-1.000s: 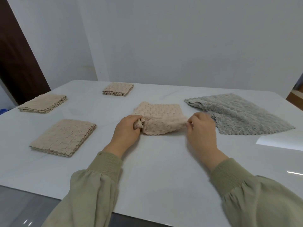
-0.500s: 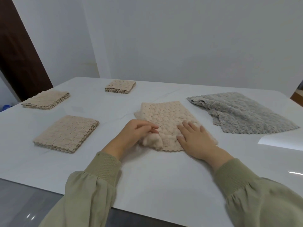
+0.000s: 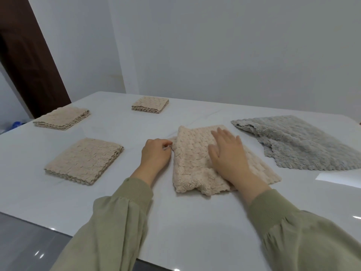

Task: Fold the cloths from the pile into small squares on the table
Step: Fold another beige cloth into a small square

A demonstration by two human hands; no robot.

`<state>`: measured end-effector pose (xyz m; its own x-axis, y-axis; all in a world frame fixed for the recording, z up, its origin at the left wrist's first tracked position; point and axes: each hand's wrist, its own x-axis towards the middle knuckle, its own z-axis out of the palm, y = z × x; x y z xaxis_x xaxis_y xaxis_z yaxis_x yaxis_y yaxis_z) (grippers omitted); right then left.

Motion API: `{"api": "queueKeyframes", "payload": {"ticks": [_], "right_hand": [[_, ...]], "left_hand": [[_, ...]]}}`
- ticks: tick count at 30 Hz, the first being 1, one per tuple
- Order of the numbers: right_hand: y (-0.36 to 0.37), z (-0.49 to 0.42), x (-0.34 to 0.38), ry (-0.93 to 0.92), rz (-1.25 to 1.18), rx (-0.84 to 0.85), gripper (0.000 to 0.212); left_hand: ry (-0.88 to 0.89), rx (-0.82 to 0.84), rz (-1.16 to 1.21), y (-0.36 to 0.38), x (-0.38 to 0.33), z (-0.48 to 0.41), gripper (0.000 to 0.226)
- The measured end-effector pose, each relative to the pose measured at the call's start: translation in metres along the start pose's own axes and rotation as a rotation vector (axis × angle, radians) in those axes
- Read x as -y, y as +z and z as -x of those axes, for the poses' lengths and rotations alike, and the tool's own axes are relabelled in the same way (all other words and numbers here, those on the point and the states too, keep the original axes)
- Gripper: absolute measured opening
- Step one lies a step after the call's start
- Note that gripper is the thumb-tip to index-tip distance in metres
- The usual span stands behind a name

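A beige fluffy cloth [image 3: 193, 163], partly folded, lies in the middle of the white table [image 3: 195, 222]. My right hand [image 3: 228, 155] rests flat on it with fingers straight, pressing it down. My left hand [image 3: 155, 154] is at the cloth's left edge, fingers curled and pinching that edge. A grey cloth [image 3: 300, 145] lies spread out to the right, one corner turned over.
Three stacks of folded beige cloths lie on the left half: a near one [image 3: 84, 160], a far-left one [image 3: 62, 118] and a small square one [image 3: 150, 104] at the back. A wall stands behind the table; a dark door is at far left.
The cloth has been laid over and turned lengthwise toward me. My right hand moved up onto its middle and flattened; my left hand shifted to the left edge.
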<state>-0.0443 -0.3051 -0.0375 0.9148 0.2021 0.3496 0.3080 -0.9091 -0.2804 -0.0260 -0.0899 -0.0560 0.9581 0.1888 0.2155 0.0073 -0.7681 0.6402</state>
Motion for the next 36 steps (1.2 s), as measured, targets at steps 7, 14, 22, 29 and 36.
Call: {"api": "queueKeyframes", "payload": {"ticks": [7,14,22,29,36], "right_hand": [[0.019,-0.007,-0.008,0.005,0.162,0.298,0.058],[0.010,-0.004,-0.005,0.098,0.054,0.101,0.056],[0.001,0.001,-0.008,0.096,-0.044,-0.161,0.038],[-0.013,0.019,-0.011,0.108,0.034,-0.107,0.027],[-0.009,0.036,-0.021,0.055,0.043,0.164,0.039]], "left_hand": [[0.057,0.003,-0.164,0.003,-0.004,-0.026,0.019],[-0.157,-0.247,-0.096,-0.007,0.012,-0.050,0.025],[0.298,-0.163,-0.021,-0.008,-0.023,0.000,0.023],[0.601,0.178,-0.031,-0.008,-0.046,0.084,0.030],[0.803,-0.061,-0.386,0.013,-0.046,0.086,0.029]]}}
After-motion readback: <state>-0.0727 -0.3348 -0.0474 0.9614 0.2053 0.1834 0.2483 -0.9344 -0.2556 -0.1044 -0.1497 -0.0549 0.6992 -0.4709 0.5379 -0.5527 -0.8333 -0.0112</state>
